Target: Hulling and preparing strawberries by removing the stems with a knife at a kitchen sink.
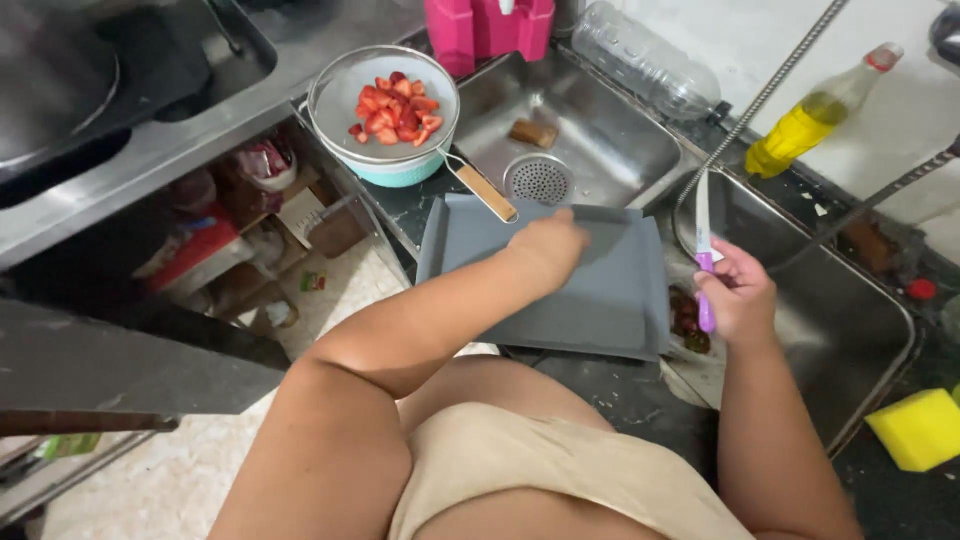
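My left hand [548, 245] rests palm down on a dark grey cutting board [600, 300] that lies on the counter between two steel sinks; its fingers look curled. My right hand [738, 295] grips a knife [704, 245] with a purple handle and a white blade pointing up, held over the right sink [850, 320]. Beyond the board stands a metal sieve [385, 105] with a wooden handle, set in a teal bowl and holding cut red strawberries [396, 108].
Dark fruit scraps [687, 318] lie at the right sink's near edge. The left sink [590, 135] holds a round strainer and a brown block. A yellow sponge [918, 428], an oil bottle [812, 118], a clear plastic bottle [645, 60] and a pink container [488, 28] stand around.
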